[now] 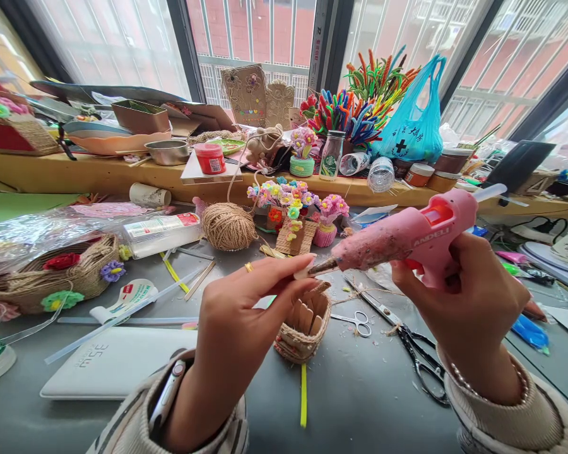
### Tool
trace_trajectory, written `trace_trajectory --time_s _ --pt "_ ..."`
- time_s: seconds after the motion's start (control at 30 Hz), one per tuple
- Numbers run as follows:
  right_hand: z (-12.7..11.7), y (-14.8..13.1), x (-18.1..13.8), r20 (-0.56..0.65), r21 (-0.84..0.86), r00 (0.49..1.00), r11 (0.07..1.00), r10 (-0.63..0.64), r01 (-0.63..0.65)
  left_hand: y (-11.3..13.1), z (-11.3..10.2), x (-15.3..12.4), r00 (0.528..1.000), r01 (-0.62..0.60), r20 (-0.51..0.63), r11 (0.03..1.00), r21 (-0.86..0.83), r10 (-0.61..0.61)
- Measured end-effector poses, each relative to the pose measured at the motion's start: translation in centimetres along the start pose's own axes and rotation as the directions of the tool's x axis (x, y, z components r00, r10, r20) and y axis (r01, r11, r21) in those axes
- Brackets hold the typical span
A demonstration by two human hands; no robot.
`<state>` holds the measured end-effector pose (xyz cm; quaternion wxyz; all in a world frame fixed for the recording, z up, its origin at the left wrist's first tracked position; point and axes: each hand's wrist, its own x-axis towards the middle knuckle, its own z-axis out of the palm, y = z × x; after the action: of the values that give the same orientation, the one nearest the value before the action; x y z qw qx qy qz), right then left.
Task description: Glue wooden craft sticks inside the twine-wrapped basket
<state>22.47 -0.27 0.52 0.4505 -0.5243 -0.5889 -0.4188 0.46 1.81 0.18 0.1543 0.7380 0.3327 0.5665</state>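
My right hand [473, 302] is wrapped round the handle of a pink hot glue gun [383, 239], a clear glue stick poking out of its back. The gun's nozzle points left and meets my left fingertips. Between thumb and fingers, my left hand [246, 315] pinches a small pale piece [303, 272], mostly hidden, right at the nozzle tip. Below and just behind it stands a small twine-wrapped basket [303, 328] with wooden sticks inside. A yellow strip [303, 397] lies on the table in front of the basket.
Black-handled scissors [421, 359] and small scissors [357, 323] lie to the right. A white power bank [108, 362] and clear glue sticks are at left. Behind are a twine ball [230, 226], fluffy flowers [288, 195] and a crowded ledge [170, 183] under the windows.
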Motion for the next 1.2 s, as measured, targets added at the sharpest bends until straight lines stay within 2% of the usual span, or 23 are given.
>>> trace_trajectory --time_s 0.73,1.2 --pt "-0.15 -0.25 0.11 0.009 -0.049 1.000 0.999 0.012 -0.011 0.02 0.08 0.01 1.000 0.001 -0.029 1.000 0.022 0.000" --pt "-0.06 -0.02 -0.05 0.010 -0.040 0.999 0.998 0.038 -0.038 0.15 0.31 -0.09 0.994 0.068 -0.083 0.998 0.000 -0.067"
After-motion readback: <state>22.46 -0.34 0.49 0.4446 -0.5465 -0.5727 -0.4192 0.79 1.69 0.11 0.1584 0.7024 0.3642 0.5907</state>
